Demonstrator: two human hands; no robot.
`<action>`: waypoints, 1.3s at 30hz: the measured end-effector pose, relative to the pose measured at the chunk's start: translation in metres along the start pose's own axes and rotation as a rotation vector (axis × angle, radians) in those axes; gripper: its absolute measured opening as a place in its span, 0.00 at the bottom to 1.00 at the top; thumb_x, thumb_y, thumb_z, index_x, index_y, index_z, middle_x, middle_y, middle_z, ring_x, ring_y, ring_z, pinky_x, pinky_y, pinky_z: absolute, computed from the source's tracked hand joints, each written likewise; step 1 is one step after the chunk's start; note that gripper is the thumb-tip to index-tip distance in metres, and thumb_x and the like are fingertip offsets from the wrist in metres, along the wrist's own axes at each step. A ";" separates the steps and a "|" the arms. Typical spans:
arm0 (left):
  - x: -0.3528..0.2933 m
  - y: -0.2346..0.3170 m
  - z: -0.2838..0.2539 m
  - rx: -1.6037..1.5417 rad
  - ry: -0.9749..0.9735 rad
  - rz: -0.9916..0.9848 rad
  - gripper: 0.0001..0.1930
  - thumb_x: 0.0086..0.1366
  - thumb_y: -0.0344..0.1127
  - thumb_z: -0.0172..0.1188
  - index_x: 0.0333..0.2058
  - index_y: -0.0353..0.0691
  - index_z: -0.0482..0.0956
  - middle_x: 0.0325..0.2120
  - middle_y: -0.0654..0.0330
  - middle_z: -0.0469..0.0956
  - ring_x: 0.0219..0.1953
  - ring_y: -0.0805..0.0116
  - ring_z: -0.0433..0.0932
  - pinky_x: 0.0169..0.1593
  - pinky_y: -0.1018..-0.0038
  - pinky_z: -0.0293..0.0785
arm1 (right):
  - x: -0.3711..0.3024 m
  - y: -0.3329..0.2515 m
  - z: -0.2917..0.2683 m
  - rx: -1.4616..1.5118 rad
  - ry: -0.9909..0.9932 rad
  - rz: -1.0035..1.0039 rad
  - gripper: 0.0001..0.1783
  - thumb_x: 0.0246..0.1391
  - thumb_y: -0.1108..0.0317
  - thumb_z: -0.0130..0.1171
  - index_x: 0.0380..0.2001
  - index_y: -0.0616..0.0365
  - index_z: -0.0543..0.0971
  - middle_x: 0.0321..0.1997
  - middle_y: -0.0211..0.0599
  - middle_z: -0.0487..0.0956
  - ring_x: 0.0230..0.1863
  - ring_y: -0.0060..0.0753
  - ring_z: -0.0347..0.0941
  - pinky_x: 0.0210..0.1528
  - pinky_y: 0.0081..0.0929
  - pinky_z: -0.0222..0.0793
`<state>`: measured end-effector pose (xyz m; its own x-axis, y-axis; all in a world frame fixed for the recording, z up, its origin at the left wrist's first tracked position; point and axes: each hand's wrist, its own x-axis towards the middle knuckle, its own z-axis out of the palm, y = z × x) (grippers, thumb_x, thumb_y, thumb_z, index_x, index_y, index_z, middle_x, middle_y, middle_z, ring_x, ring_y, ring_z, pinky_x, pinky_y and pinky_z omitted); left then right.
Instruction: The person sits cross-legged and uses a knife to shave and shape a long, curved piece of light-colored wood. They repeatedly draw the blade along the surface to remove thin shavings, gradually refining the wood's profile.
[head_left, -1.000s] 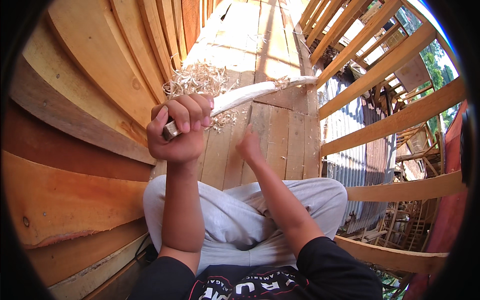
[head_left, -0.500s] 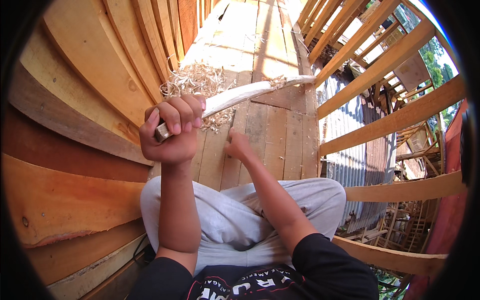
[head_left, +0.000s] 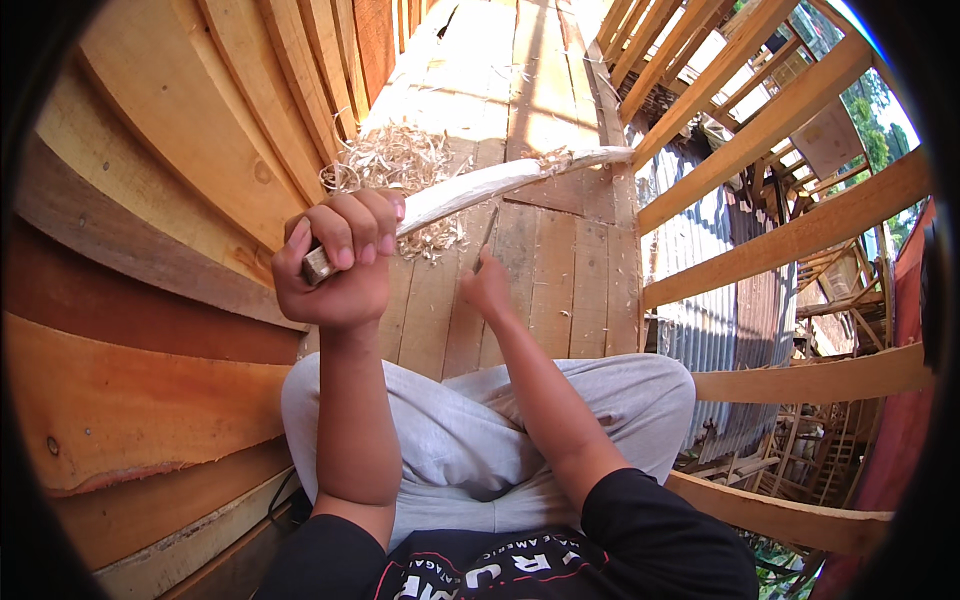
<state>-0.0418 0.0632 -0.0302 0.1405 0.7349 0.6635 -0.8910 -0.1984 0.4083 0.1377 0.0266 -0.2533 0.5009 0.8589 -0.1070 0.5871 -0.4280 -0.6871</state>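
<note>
My left hand (head_left: 340, 262) is closed round the near end of a pale, peeled wooden stick (head_left: 475, 187). The stick slants away to the right, its bark-coloured far end close to the slatted railing. My right hand (head_left: 486, 287) is lower, apart from the stick, above the floorboards. Its fingers are curled, and a thin, dark, blade-like tool (head_left: 490, 230) seems to stick out ahead of them; the handle is hidden in the hand.
A heap of curled wood shavings (head_left: 392, 160) lies on the plank floor (head_left: 553, 270) beyond my left hand. Wooden boards (head_left: 170, 130) wall the left side. On the right runs a slatted railing (head_left: 790, 228), with a corrugated metal roof (head_left: 715, 300) beyond. My crossed legs (head_left: 600, 400) are close below.
My right hand has shifted slightly to the right and turned, and the thin dark tool shows more plainly ahead of it. My left hand and the stick have moved slightly left.
</note>
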 end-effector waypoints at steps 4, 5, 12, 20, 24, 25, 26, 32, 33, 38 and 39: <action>0.000 -0.002 0.001 -0.004 0.015 0.010 0.16 0.63 0.43 0.36 0.17 0.46 0.63 0.15 0.62 0.62 0.22 0.65 0.62 0.42 0.62 0.63 | 0.001 -0.002 0.004 -0.144 -0.175 -0.001 0.30 0.47 0.67 0.60 0.55 0.69 0.72 0.39 0.63 0.79 0.43 0.57 0.78 0.48 0.41 0.72; 0.000 -0.001 0.001 -0.001 0.006 -0.006 0.16 0.63 0.43 0.37 0.17 0.48 0.63 0.15 0.63 0.62 0.23 0.66 0.62 0.43 0.63 0.61 | -0.003 -0.003 0.005 -0.059 -0.140 -0.049 0.30 0.47 0.67 0.60 0.55 0.70 0.72 0.39 0.63 0.79 0.43 0.58 0.78 0.48 0.42 0.72; -0.001 0.001 0.000 -0.003 0.014 -0.005 0.16 0.63 0.42 0.37 0.17 0.48 0.62 0.16 0.63 0.63 0.24 0.66 0.62 0.43 0.64 0.61 | -0.026 -0.015 0.009 0.003 -0.031 0.019 0.34 0.47 0.68 0.59 0.57 0.74 0.67 0.39 0.63 0.79 0.43 0.59 0.77 0.48 0.44 0.72; -0.001 0.001 0.000 -0.001 0.032 0.006 0.16 0.63 0.42 0.36 0.17 0.46 0.62 0.15 0.62 0.63 0.22 0.66 0.63 0.40 0.63 0.62 | -0.043 -0.022 0.018 0.008 -0.247 0.005 0.25 0.45 0.71 0.58 0.47 0.77 0.73 0.35 0.63 0.79 0.40 0.58 0.78 0.46 0.43 0.73; -0.002 0.000 -0.001 -0.011 0.036 0.006 0.16 0.63 0.42 0.36 0.17 0.46 0.62 0.15 0.62 0.63 0.22 0.66 0.62 0.40 0.63 0.62 | -0.036 -0.009 0.020 0.093 -0.222 -0.077 0.23 0.44 0.71 0.59 0.44 0.76 0.73 0.31 0.62 0.79 0.37 0.57 0.79 0.43 0.43 0.73; -0.001 0.000 -0.001 -0.019 0.038 0.009 0.16 0.63 0.42 0.36 0.17 0.46 0.62 0.15 0.62 0.63 0.22 0.66 0.62 0.40 0.63 0.62 | -0.032 -0.002 0.022 0.106 -0.208 -0.108 0.20 0.45 0.70 0.60 0.41 0.73 0.75 0.31 0.62 0.79 0.37 0.57 0.79 0.43 0.43 0.73; -0.001 -0.001 0.001 -0.020 0.037 0.008 0.16 0.63 0.42 0.36 0.17 0.46 0.62 0.15 0.62 0.63 0.22 0.66 0.62 0.40 0.63 0.62 | -0.029 0.005 0.024 0.139 -0.216 -0.107 0.19 0.45 0.69 0.60 0.39 0.72 0.75 0.30 0.61 0.79 0.37 0.57 0.79 0.42 0.43 0.72; -0.002 0.002 -0.001 -0.016 0.053 0.006 0.16 0.63 0.42 0.36 0.17 0.46 0.62 0.15 0.62 0.63 0.22 0.65 0.62 0.41 0.63 0.62 | -0.017 0.008 0.030 0.256 -0.333 0.008 0.21 0.49 0.67 0.63 0.43 0.70 0.76 0.31 0.45 0.81 0.34 0.31 0.77 0.39 0.30 0.71; -0.002 0.001 0.001 -0.013 0.054 0.004 0.16 0.63 0.42 0.36 0.17 0.46 0.62 0.15 0.61 0.63 0.22 0.65 0.62 0.41 0.63 0.62 | -0.011 0.010 0.030 0.297 -0.323 0.040 0.23 0.49 0.67 0.63 0.47 0.68 0.75 0.30 0.43 0.81 0.33 0.29 0.76 0.38 0.29 0.70; 0.000 -0.002 0.003 -0.012 0.014 -0.013 0.16 0.63 0.42 0.37 0.17 0.47 0.62 0.15 0.63 0.62 0.24 0.66 0.63 0.43 0.63 0.61 | 0.004 0.015 0.018 0.404 -0.146 -0.045 0.34 0.48 0.68 0.63 0.61 0.58 0.71 0.27 0.38 0.80 0.28 0.21 0.75 0.31 0.25 0.69; -0.001 0.003 -0.001 0.008 -0.002 -0.021 0.16 0.64 0.42 0.37 0.17 0.49 0.62 0.16 0.64 0.62 0.25 0.67 0.63 0.44 0.64 0.60 | 0.002 0.003 0.011 0.357 -0.170 -0.031 0.35 0.48 0.68 0.63 0.62 0.57 0.70 0.27 0.39 0.81 0.29 0.20 0.75 0.31 0.25 0.70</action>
<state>-0.0445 0.0622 -0.0303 0.1599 0.7380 0.6556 -0.8846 -0.1877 0.4270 0.1338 0.0304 -0.2640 0.3563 0.9171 -0.1788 0.3271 -0.3017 -0.8955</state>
